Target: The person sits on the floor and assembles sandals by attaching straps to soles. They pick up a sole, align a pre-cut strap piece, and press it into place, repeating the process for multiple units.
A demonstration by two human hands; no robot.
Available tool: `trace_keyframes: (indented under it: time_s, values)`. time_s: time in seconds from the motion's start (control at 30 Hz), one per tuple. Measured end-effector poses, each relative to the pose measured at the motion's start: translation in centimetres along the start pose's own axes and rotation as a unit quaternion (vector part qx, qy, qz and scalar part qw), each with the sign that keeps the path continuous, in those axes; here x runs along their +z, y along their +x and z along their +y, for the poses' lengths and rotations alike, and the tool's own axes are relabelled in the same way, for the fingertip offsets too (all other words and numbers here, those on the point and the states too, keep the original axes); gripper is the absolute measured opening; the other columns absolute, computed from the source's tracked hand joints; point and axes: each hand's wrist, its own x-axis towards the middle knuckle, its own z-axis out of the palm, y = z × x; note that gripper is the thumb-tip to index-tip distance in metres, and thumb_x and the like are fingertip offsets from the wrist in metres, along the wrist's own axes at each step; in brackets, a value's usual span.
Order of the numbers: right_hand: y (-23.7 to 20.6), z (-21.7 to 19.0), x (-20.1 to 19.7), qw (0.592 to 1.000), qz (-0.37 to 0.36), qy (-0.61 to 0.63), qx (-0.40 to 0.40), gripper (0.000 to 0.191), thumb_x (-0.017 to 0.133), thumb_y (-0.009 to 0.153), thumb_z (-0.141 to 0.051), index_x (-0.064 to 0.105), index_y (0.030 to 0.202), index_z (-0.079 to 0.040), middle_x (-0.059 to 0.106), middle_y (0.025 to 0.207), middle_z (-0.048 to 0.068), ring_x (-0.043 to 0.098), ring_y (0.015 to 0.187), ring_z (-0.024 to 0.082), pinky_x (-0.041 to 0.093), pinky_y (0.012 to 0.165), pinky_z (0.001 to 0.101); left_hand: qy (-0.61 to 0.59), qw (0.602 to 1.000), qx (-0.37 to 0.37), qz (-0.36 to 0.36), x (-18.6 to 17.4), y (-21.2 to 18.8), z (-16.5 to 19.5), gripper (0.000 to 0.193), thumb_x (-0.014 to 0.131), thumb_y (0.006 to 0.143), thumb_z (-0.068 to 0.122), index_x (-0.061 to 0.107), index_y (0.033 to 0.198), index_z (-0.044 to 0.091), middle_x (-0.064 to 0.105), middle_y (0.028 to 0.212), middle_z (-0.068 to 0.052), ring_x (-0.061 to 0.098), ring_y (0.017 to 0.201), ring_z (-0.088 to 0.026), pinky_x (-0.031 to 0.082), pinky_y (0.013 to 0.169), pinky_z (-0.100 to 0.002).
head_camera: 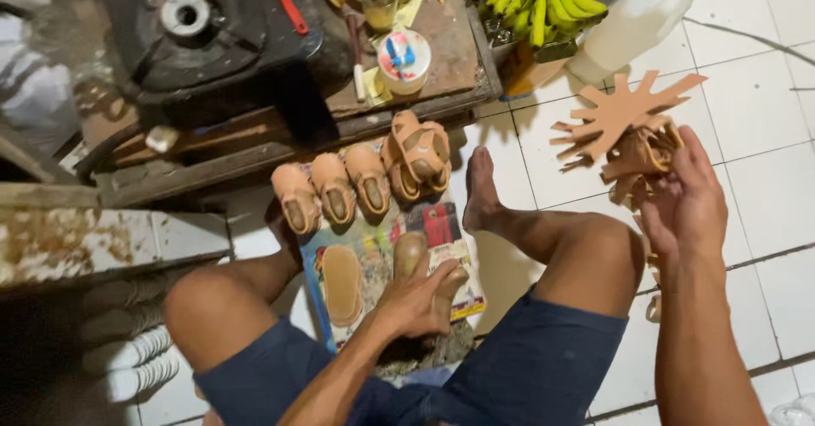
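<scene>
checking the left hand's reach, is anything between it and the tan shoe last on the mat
Nothing visible: the left hand already rests on the shoe last, with the flat sole lying beside it on the mat.

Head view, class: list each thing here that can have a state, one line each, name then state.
left hand: pressing down on a tan shoe last on the mat
right hand: raised, holding cut tan leather pieces
tan sole: lying flat on the mat
three small shoes: upright in a row
sandals: stacked, leaning together
bananas: bunched, partly green
</scene>
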Motion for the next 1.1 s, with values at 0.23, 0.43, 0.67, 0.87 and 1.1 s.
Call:
trace_keyframes:
  time_s: [0.23,0.43,0.67,0.87,1.1]
  values:
    - [-9.3,5.9,2.3,0.993,-0.031,0.044,0.108,0.061,0.062,0.099,-0.041,0.050,0.154,-0.017,0.059,0.141,0.010,0.060,0.116,0.026,0.050,0.093,0.0448,0.030,0.995,-0.088,-0.039,-1.9,-0.3,2.0,0.123,0.093,0.051,0.045,0.030,0.155,0.024,0.033,0.157,-0.024,0.041,0.139,-0.048,0.045,0.105,-0.057]
    - [-12.7,9.9,6.3,0.980,-0.001,0.076,0.184,0.057,0.061,0.093,-0.036,0.051,0.147,-0.021,0.060,0.134,0.004,0.055,0.118,0.024,0.047,0.102,0.0511,0.222,0.969,-0.072,-0.085,-1.3,-1.4,3.6,0.098,0.086,0.064,0.045,0.044,0.148,0.017,0.036,0.159,-0.018,0.021,0.148,-0.055,0.018,0.121,-0.059]
    - [-14.2,11.0,9.8,0.974,-0.015,0.149,0.172,0.049,0.061,0.096,-0.024,0.053,0.144,-0.016,0.061,0.133,0.008,0.058,0.118,0.023,0.048,0.103,0.0480,0.247,0.954,-0.110,-0.126,0.8,-4.6,3.1,0.112,0.090,0.060,0.044,0.037,0.155,0.018,0.035,0.156,-0.021,0.018,0.152,-0.043,0.010,0.128,-0.052]
    - [-17.1,14.0,13.0,0.965,-0.033,0.181,0.187,0.050,0.061,0.099,-0.019,0.049,0.147,-0.015,0.060,0.133,0.013,0.057,0.115,0.025,0.047,0.101,0.0422,-0.025,0.989,-0.140,-0.025,0.2,-7.7,1.3,0.105,0.092,0.054,0.034,0.041,0.145,0.018,0.042,0.151,-0.013,0.039,0.144,-0.036,0.047,0.106,-0.048]
    - [-18.2,15.0,13.6,0.969,0.047,-0.070,0.234,0.055,0.055,0.100,-0.030,0.043,0.152,-0.018,0.058,0.141,0.011,0.057,0.124,0.022,0.050,0.098,0.0413,-0.496,0.833,-0.118,0.213,-0.9,-12.0,-0.9,0.111,0.090,0.058,0.011,0.028,0.150,0.017,0.049,0.140,-0.017,0.060,0.124,-0.031,0.056,0.098,-0.044]
